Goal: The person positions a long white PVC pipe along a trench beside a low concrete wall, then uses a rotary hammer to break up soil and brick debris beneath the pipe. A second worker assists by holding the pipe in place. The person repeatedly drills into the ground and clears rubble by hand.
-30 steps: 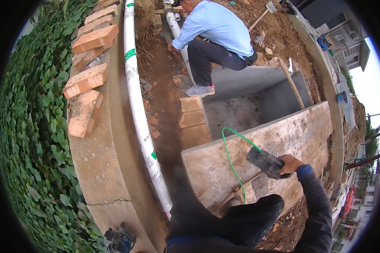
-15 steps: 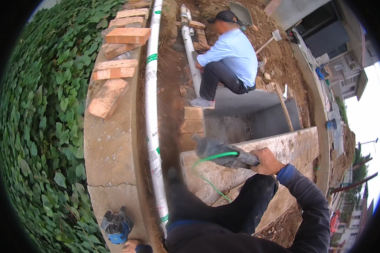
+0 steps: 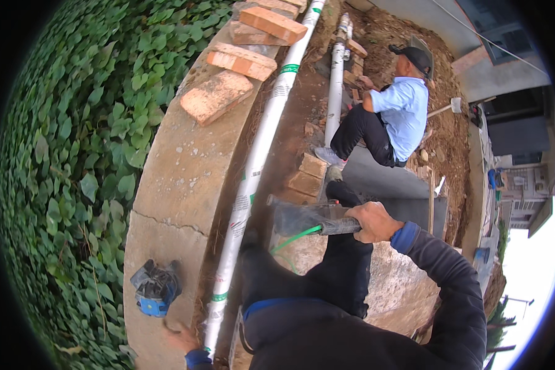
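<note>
Left hand (image 3: 181, 338) higher; corded tool (image 3: 305, 218) (blurred)

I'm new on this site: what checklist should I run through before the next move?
1. Right hand gripping the dark tool: ok, closed around one end.
2. Green cord clear of the legs: cannot tell, its lower end is not visible.
3. Left hand off the blue-and-black tool: ok, beside it, not gripping it.
4. Concrete wall sound: not ok, a crack crosses it.
5. Bricks steady: cannot tell, some lie askew.
6. Co-worker apart from the dark tool: ok.
</note>
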Motion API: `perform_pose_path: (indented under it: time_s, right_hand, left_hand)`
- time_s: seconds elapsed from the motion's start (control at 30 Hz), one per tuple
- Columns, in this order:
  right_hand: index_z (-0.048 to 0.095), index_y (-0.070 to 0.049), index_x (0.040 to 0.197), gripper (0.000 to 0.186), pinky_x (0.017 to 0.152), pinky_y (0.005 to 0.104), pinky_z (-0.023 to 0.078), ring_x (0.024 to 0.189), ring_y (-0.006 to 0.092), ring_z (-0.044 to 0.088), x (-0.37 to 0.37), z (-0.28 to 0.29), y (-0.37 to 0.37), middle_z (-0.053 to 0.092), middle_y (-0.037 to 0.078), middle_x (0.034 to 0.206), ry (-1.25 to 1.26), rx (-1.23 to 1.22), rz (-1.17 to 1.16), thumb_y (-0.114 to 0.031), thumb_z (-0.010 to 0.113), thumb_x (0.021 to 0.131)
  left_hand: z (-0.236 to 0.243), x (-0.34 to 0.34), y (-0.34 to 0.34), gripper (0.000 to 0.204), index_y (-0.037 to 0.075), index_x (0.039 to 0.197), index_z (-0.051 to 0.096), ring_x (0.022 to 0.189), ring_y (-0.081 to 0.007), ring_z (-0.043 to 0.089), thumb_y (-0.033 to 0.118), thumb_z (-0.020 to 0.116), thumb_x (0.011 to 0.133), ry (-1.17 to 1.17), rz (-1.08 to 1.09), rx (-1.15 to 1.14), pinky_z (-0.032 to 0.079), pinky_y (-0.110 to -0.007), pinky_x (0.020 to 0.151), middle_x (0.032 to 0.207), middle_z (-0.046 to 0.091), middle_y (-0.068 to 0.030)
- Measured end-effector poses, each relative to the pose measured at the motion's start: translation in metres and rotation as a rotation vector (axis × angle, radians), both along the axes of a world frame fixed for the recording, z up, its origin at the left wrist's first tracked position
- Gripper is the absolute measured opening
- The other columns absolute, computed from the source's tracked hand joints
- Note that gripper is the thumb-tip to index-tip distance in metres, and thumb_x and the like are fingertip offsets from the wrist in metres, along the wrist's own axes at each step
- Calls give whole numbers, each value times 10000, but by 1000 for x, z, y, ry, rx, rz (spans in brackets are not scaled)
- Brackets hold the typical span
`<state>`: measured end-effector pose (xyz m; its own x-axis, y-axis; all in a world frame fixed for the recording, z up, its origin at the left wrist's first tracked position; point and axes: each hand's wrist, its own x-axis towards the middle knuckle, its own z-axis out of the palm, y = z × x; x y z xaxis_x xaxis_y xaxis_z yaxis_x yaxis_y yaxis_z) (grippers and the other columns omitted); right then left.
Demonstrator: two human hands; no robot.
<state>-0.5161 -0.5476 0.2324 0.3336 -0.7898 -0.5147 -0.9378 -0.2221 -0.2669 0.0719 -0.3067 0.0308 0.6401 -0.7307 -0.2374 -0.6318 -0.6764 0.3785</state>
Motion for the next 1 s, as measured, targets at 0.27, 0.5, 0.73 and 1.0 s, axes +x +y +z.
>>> perform_pose_path:
  time_s: [0.27, 0.5, 0.73, 1.0]
  right_hand:
    - [655, -73, 954, 318, 712, 462, 520, 891, 324, 693, -25, -70, -51, 679, 107, 903, 7, 69, 418, -156, 725, 655]
    - [652, -96, 872, 145, 722, 402, 522, 845, 276, 676, -97, -155, -92, 659, 72, 836, -267, -30, 554, -142, 676, 737]
    - [676, -70, 900, 100, 907, 452, 502, 1078, 326, 649, -167, -180, -147, 671, 146, 1069, -362, -61, 392, -123, 623, 834]
    - [652, -34, 1179, 334, 770, 374, 596, 860, 217, 723, -126, -156, -106, 717, 91, 1036, -474, 477, -1679, -260, 706, 940]
  left_hand:
    - [103, -294, -223, 736, -26, 1332, 558, 1362, -449, 479, 262, 839, 716, 601, -854, -309, 377, -518, 1139, 1349, 571, -249]
    - [33, -471, -272, 443, 5, 1048, 676, 1144, -416, 596, 198, 796, 668, 619, -970, -24, 476, -486, 1001, 1124, 660, -212]
    - [-8, -563, -300, 298, -35, 877, 654, 974, -443, 622, 125, 740, 640, 741, -786, 38, 488, -513, 998, 893, 653, -244]
    - [-15, -568, -285, 279, -2, 794, 597, 929, -449, 584, 138, 761, 617, 802, -662, -18, 429, -558, 1004, 857, 619, -238]
